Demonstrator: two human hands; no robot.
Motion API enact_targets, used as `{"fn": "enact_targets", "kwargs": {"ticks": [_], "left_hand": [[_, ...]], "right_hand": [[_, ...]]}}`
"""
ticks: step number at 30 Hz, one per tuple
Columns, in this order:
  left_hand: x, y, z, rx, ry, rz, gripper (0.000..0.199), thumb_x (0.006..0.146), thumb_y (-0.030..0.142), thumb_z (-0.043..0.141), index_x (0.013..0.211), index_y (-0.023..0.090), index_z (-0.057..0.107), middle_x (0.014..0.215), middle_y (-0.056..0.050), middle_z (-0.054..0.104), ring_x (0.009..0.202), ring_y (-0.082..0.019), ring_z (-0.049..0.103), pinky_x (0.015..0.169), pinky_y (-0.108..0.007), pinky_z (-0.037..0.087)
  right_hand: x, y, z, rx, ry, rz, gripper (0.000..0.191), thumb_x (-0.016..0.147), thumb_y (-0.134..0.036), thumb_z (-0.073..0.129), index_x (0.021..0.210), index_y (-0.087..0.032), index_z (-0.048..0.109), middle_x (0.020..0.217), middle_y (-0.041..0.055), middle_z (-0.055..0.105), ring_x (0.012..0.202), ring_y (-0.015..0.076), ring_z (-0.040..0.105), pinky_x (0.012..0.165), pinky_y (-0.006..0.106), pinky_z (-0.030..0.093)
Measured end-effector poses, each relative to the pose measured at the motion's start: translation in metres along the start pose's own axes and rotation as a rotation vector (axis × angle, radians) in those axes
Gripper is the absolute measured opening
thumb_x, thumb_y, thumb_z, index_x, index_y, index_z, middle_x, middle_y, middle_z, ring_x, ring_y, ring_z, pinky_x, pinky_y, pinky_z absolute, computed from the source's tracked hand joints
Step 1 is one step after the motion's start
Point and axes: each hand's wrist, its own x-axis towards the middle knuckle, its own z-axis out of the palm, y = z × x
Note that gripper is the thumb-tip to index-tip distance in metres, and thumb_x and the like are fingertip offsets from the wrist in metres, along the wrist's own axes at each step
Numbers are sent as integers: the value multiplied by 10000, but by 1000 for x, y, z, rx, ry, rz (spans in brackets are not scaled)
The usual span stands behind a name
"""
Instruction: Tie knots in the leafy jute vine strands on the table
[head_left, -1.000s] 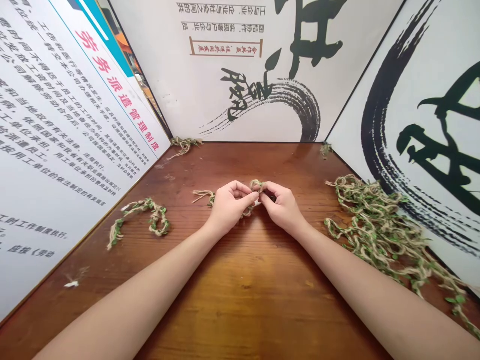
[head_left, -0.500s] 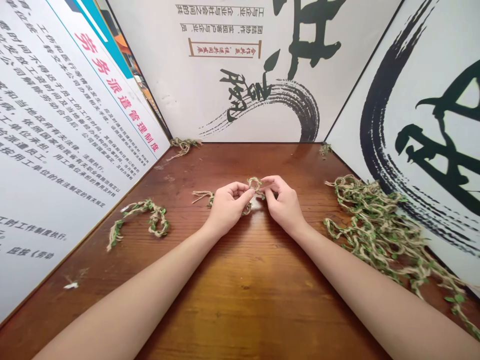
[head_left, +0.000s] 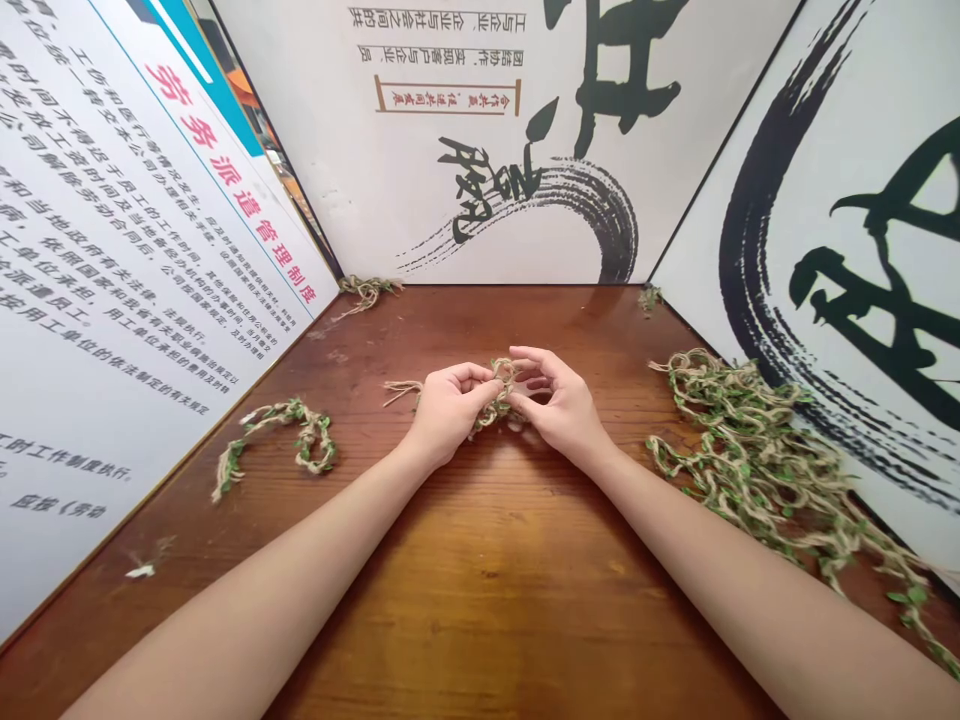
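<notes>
A green-and-tan twine cord (head_left: 493, 410) is between my hands near the middle of the wooden table, with a small loop at its top. My left hand (head_left: 452, 410) pinches the cord at the loop's left side, and the cord's loose tan ends stick out to the left behind this hand. My right hand (head_left: 559, 405) has its thumb against the cord from the right, its fingers curved above; the fingertips partly hide the contact.
On the brown table (head_left: 480, 600), a big heap of leafy twine (head_left: 757, 450) lies at right. A curved twine piece (head_left: 311, 440) lies at left, a small bundle (head_left: 369, 291) at the back left corner. Printed panels (head_left: 480, 130) enclose the back and sides.
My right hand has moved slightly left, closer to my left hand, and its fingers have spread more. The cord below the loop has shifted and shows more between the hands.
</notes>
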Motion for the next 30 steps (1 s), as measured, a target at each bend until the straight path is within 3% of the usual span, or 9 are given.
{"fn": "enact_targets", "kwargs": {"ticks": [7,12,16,24,30], "left_hand": [[0,6,-3,35,-117,-60,302,645,398,851,712,148,694,500,16,577,361,-64,395,316,-193,281],[-2,6,-4,-18,-152,-56,339,656,400,862,818,127,744,589,-20,653,395,-76,453,336,-201,311],[-1,3,-5,-120,-178,-33,360,641,328,870,918,122,766,689,-37,705,507,-99,566,475,-224,450],[-1,1,-2,-142,-106,5,505,646,289,886,1076,135,671,775,-33,738,664,-143,684,681,-284,572],[2,1,-1,-220,-6,-31,394,600,274,910,910,148,703,805,-37,745,712,-154,703,713,-302,593]], "right_hand": [[1,0,-2,224,-86,107,476,707,-416,867,1109,-222,704,958,52,762,760,173,707,673,321,587],[3,2,-2,269,-3,152,472,697,-483,878,1048,-210,718,925,61,773,833,200,733,767,361,622],[5,6,-2,308,73,187,478,691,-466,885,1050,-201,713,948,78,777,878,220,745,801,383,635],[7,11,-2,370,141,223,450,680,-352,878,1070,-197,715,959,67,779,869,193,734,792,337,624],[7,13,0,367,175,209,355,686,-232,800,1026,-198,703,876,45,763,808,173,720,731,308,610]]}}
